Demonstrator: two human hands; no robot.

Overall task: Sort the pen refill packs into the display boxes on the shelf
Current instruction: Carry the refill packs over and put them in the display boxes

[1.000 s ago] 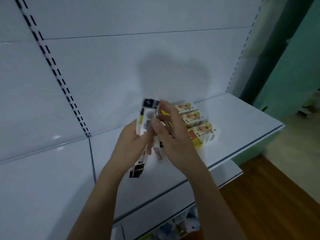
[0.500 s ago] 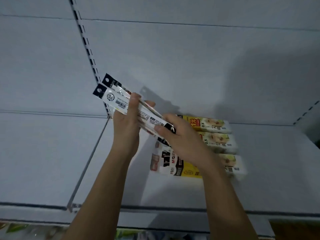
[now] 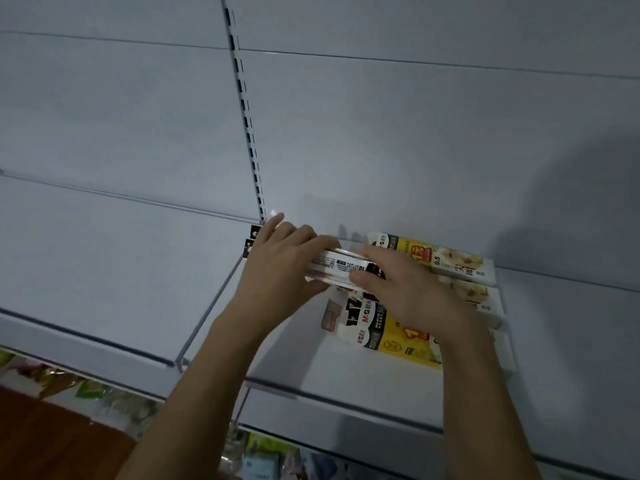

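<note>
Refill packs (image 3: 341,268) clamped between both hands; left hand (image 3: 277,271) fingers curl over top, right hand (image 3: 408,292) thumb beneath.

We are in a shop, standing at a retail display unit. White metal shelves (image 3: 346,379) run in tiers in front of us, backed by plain white panels (image 3: 415,143). A slotted upright (image 3: 246,123), the kind that shelf brackets hook into, climbs the back wall between two panels. On the shelf sit display boxes (image 3: 460,268) in yellow and white, printed with brand lettering and a red price mark. Below the shelf edge we can make out colourful packaged goods (image 3: 263,459), blurred. At lower left there is a strip of reddish wooden floor (image 3: 52,441).
</note>
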